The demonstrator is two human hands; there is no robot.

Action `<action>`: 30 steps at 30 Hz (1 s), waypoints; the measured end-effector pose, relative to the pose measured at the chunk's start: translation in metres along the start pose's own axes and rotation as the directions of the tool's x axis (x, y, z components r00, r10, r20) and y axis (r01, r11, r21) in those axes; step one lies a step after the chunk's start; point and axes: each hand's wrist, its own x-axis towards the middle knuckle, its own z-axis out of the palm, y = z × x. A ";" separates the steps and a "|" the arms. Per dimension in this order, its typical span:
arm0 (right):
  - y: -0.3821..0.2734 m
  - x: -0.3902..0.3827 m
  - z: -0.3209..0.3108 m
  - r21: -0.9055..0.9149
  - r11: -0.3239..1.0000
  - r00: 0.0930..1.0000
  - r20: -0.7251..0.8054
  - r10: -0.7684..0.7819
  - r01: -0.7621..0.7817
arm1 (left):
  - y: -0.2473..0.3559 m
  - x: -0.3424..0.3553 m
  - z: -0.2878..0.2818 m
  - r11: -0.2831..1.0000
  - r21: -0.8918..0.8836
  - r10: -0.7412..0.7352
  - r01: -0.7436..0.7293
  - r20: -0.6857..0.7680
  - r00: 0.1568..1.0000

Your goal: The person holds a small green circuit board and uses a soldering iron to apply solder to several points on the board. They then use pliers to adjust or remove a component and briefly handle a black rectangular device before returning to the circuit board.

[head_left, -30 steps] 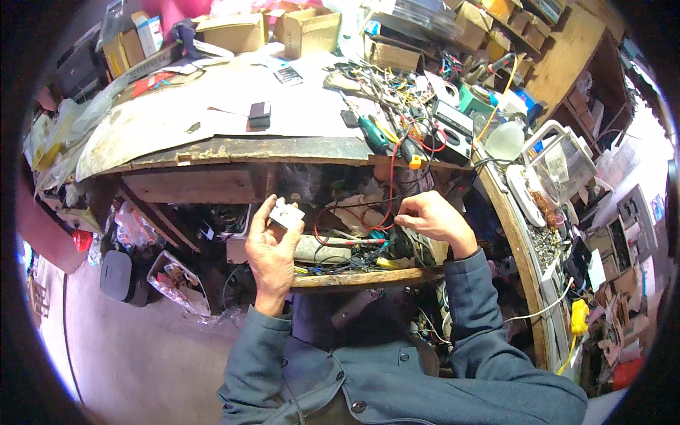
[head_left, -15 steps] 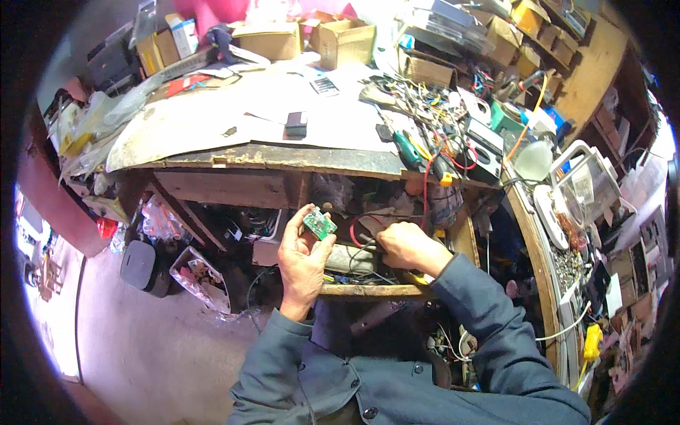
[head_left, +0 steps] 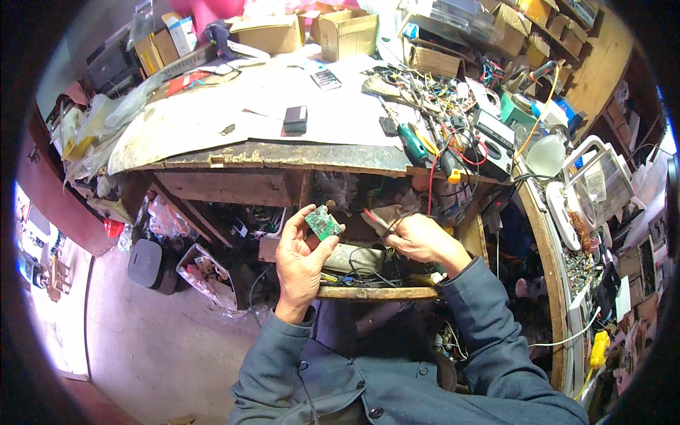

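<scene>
We held the light, stiff, fragile circuit board by its edges in the left hand, at center frame; the right hand pinched thin wires.

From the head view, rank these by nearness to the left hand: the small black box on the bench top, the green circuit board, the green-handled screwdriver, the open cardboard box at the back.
From the left hand:
1. Green circuit board, held in its fingertips.
2. Small black box, on the bench top above.
3. Green-handled screwdriver, up and right, at the bench edge; close to the black box's distance.
4. Open cardboard box, at the back.

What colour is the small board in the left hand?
Green, clearest in the head view: circuit board held in the left hand.
</scene>
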 end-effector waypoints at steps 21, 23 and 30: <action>-0.013 0.021 -0.038 0.880 0.472 0.983 0.130 -0.128 -0.055 | -0.003 0.005 -0.008 0.983 -0.094 -0.138 0.155 0.166 0.976; -0.003 0.031 -0.032 0.885 0.460 0.945 0.209 -0.252 -0.072 | 0.002 0.006 -0.009 0.970 -0.075 -0.216 0.230 0.155 0.964; -0.010 0.029 -0.019 0.678 0.728 0.987 0.022 -0.159 0.102 | 0.001 0.008 -0.011 0.960 -0.084 -0.257 0.269 0.124 0.958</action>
